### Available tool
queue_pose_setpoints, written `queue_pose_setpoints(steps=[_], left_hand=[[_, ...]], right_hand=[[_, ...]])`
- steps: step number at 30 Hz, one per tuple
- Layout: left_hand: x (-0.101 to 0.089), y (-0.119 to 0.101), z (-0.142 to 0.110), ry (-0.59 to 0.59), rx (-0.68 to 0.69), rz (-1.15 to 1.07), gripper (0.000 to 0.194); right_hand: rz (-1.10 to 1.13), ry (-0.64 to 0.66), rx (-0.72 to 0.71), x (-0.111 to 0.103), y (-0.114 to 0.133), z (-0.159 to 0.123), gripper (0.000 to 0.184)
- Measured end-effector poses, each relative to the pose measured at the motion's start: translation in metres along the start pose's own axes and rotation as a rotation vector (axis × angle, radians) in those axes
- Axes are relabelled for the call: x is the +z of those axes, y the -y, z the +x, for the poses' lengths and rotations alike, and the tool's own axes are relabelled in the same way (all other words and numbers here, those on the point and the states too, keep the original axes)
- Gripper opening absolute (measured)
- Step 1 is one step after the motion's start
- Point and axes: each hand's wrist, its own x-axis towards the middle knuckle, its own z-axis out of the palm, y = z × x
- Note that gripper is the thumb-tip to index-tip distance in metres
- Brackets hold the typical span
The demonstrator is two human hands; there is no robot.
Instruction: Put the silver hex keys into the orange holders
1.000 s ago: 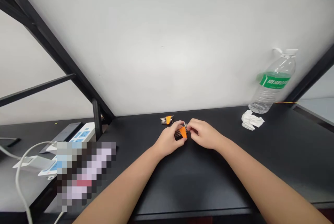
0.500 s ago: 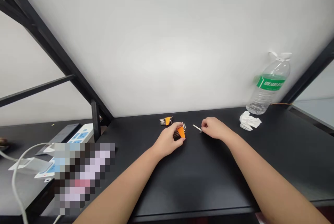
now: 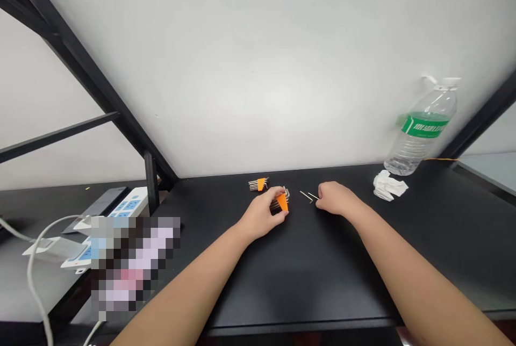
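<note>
My left hand is closed around an orange holder full of hex keys, resting it on the black tabletop. My right hand lies just to the right of it with its fingers curled, pinching the end of a thin loose hex key. Another loose hex key lies on the table between the two hands. A second orange hex key set sits behind my left hand, near the wall.
A clear water bottle with a green label stands at the back right, a crumpled white tissue beside it. White power strips and a white cable lie at the left, past a black frame post.
My right hand has drawn a thin hex key out of the orange holder and moved it to the right, away from my left hand. My left hand has kept hold of the holder in place.
</note>
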Motion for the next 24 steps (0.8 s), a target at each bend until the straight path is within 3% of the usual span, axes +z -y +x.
queue_pose_setpoints(steps=[4,9,11,24], left_hand=[[0.000,0.000,0.000,-0.022,-0.021,-0.002,0.051],[-0.001,0.000,0.002,-0.037,-0.031,0.005,0.051],[0.000,0.000,0.002,-0.044,-0.027,0.000,0.051],[0.001,0.002,0.001,-0.042,-0.026,0.032,0.052]], right_hand=[[0.017,-0.063,-0.056,-0.005,0.003,-0.006,0.009],[0.250,-0.137,-0.483,-0.006,0.014,-0.016,0.012],[0.287,-0.153,-0.587,-0.003,0.019,-0.018,0.013],[0.173,-0.225,-0.678,0.006,0.023,-0.018,0.018]])
